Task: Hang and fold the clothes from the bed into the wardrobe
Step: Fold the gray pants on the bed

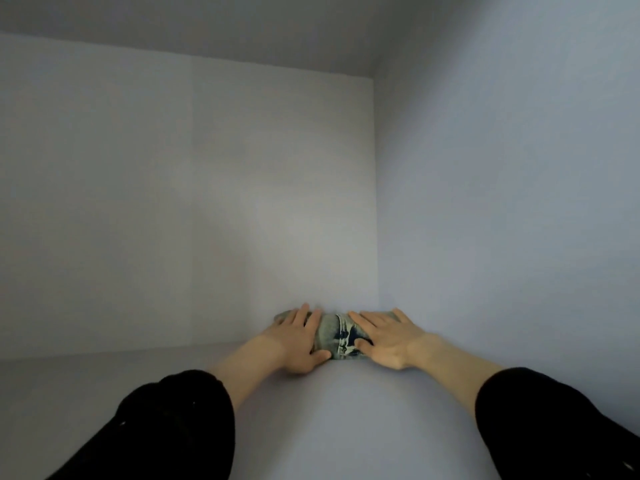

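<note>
One folded garment, two hands, two sleeves, one wardrobe compartment.

One folded garment [337,336] of washed, bleached-looking denim lies on the single shelf [346,427], at its back right corner. Two hands are on it: one left hand [299,341] at the garment's left end and one right hand [386,341] at its right end, both laid flat with fingers straight. Two black sleeves show, a left sleeve [166,431] and a right sleeve [554,424], one at each lower corner. Three flat panels enclose the shelf: one back wall [190,202], one right side wall [502,185] and one top panel [207,26].
</note>
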{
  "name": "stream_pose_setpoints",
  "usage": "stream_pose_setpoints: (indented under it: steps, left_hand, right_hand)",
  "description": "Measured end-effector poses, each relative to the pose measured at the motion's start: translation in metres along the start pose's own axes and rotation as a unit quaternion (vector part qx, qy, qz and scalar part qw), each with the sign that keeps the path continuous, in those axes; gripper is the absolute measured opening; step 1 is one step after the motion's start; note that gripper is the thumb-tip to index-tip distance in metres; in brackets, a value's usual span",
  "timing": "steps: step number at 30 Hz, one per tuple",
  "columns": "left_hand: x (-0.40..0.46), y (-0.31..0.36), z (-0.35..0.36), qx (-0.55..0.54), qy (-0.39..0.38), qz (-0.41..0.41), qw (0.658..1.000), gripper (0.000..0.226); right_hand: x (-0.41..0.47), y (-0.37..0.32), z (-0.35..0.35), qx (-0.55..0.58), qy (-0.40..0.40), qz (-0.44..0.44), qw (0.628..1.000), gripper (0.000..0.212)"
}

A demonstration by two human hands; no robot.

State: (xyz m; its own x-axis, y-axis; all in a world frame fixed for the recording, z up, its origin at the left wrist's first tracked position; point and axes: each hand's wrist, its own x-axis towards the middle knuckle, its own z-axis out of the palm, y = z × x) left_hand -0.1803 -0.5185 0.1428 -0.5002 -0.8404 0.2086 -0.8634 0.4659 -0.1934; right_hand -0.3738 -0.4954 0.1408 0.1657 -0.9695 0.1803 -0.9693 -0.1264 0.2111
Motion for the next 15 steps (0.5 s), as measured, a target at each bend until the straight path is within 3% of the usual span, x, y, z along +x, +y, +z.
stream_pose_setpoints:
  steps: [4,7,11,15]
  left_hand:
    - [-0.004,-0.003,0.001,0.008,0.021,0.005,1.000,0.079]
    - [-0.009,-0.005,-0.004,0.013,0.099,0.040,0.994,0.066]
    - [-0.013,-0.002,-0.005,-0.016,0.113,0.047,0.992,0.046]
    - [-0.010,-0.003,-0.004,-0.019,0.100,0.050,0.994,0.046]
  right_hand:
    - [-0.005,-0.004,0.000,-0.070,0.081,0.016,0.994,0.062]
    - [-0.011,-0.012,-0.005,-0.104,0.152,0.061,0.981,0.057]
    - [-0.010,-0.016,-0.002,-0.042,0.124,0.067,0.989,0.054]
    - [-0.007,-0.012,0.004,0.010,0.075,0.058,0.995,0.056]
